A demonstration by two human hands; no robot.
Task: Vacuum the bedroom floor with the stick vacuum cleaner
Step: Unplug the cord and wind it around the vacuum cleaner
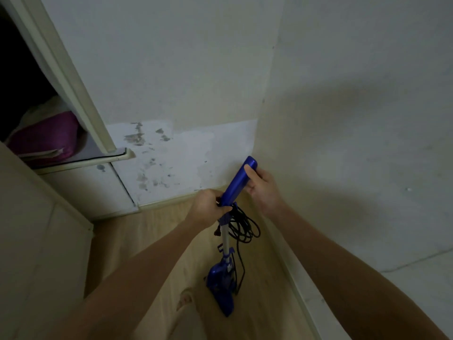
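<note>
**Vacuum stood in the corner, cord not yet unwound**

The walls (343, 119) meet in a corner, and the wood floor (152, 241) runs up to it; the blue vacuum (221, 280) stands upright there, just beside the right-hand skirting, its head on the floor near a bare foot (185, 299). That parking spot likely keeps it out of the way. The handle (239, 182) tilts toward the corner. The right hand (261, 185) wraps the handle's top, probably to steady the stick. The left hand (208, 207) is clenched at the handle's base, seemingly on the black cord (245, 225) looped there, apparently to free it before plugging in. An open cupboard (49, 133) at left holds purple cloth (46, 139).
</note>
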